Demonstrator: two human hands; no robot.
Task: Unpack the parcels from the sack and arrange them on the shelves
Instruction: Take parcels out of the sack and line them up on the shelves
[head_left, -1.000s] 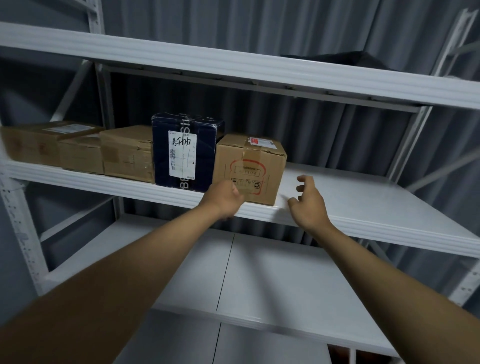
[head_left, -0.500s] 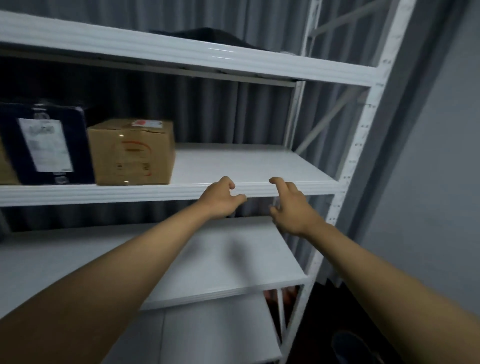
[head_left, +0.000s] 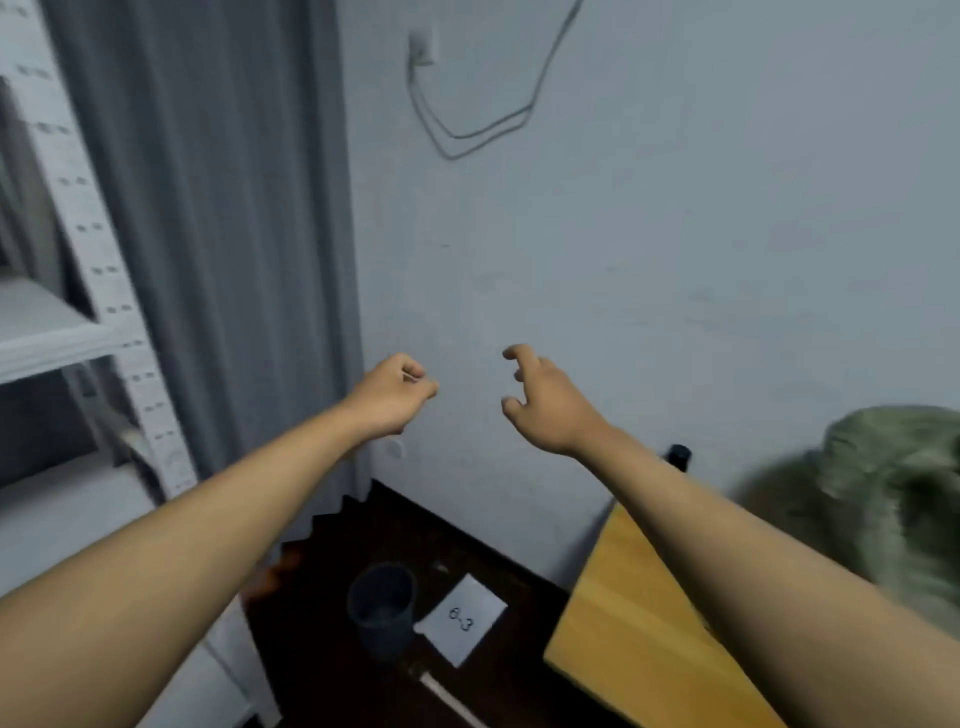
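Head view — both hands empty; floor paper (head_left: 462, 619) reads "6-3".

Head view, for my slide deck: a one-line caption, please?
Empty left hand and right hand raised between shelving and green sack on wooden table.

Both bare arms reach forward from the bottom corners of the frame toward the middle. The left hand (head_left: 393, 393) is curled into a loose fist with the thumb resting on the bent fingers, and it holds nothing. The right hand (head_left: 551, 402) sits a little apart from it at the same height, empty too, with its fingers spread and bent like a claw.
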